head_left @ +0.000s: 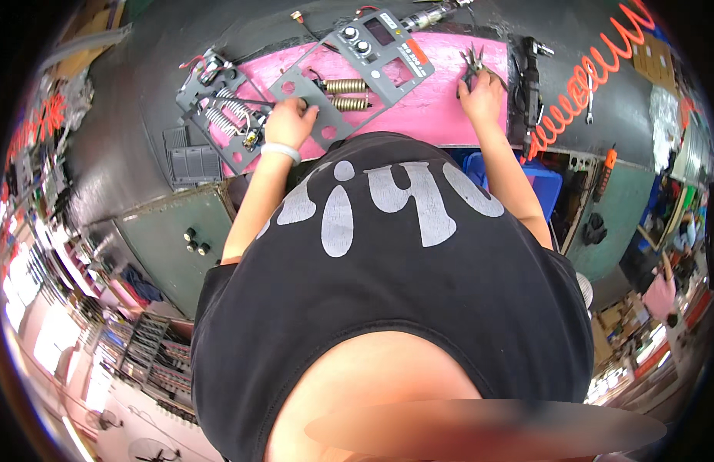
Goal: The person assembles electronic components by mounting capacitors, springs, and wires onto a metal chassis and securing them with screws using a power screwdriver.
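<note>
Upper right, the curled right hand (482,94) grips pliers (472,69); upper left, the left hand (291,123) rests half-curled on a panel (317,98) (hold unclear).

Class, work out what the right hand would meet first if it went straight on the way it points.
The pliers, which the right hand touches; past them, pink mat and dark bench, then perhaps the metallic tool at the top edge, though depth is unclear.

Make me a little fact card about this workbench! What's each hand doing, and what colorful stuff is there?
Left hand: by a gray plate with round holes; grip unclear
Right hand: on dark pliers
Mat: pink, under the pliers
Coiled hose: orange, on the right
Bin: blue, beside the right arm
</note>
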### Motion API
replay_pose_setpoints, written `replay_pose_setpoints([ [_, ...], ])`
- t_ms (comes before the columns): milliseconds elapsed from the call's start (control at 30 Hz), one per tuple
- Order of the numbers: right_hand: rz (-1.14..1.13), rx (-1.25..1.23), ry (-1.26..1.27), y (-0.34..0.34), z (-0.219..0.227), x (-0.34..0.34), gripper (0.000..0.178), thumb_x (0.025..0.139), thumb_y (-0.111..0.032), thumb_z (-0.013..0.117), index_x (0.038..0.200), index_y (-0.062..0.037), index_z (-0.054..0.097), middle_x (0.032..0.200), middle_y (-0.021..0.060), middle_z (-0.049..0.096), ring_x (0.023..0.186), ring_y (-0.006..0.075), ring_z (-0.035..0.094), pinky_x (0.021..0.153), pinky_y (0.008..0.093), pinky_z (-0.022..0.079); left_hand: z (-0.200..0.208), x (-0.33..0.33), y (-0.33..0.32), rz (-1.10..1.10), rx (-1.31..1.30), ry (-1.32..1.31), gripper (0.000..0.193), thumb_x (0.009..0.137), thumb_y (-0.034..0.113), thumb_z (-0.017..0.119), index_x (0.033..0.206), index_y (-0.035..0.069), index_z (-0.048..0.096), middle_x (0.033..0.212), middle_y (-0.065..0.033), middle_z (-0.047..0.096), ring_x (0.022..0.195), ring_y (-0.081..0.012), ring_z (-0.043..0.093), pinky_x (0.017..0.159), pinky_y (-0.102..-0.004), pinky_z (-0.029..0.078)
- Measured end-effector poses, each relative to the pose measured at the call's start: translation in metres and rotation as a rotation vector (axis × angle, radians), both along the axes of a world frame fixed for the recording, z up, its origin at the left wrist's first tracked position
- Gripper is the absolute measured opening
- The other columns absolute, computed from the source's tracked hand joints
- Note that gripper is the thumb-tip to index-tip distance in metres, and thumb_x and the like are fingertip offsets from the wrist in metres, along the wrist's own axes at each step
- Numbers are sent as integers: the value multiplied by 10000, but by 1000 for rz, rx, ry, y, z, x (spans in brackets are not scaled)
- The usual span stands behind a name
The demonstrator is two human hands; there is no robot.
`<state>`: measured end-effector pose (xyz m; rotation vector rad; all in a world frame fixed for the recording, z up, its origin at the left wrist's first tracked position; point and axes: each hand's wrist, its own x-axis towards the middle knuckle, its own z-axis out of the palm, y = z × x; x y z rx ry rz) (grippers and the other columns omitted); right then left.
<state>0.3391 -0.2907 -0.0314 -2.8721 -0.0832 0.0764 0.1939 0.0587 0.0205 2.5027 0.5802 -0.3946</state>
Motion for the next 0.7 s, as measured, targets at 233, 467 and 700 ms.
replay_pose_setpoints([
  [233,-153,-59,125,10,-14,0,758,608,-349,734,1224,-53,407,1161,231,476,1081,362,469,877,438,414,-29,128,10,-329,94,-562,374,754,310,647,993,26,594,973,-169,596,941,-329,559,832,-383,443],
  [467,-204,199,-130,-24,6,21,734,585,-406,749,1121,8,466,1067,223,540,1034,389,488,894,426,398,-59,167,10,-18,-502,122,607,846,524,493,1101,-22,559,927,-142,641,924,-266,606,825,-332,449],
  [700,-279,229,-28,-86,-44,9,509,795,-306,583,1123,65,466,1111,265,517,1043,395,495,908,430,387,-48,147,17,-33,-538,51,528,797,533,583,842,14,662,722,-32,607,687,-98,518,641,-233,410],
])
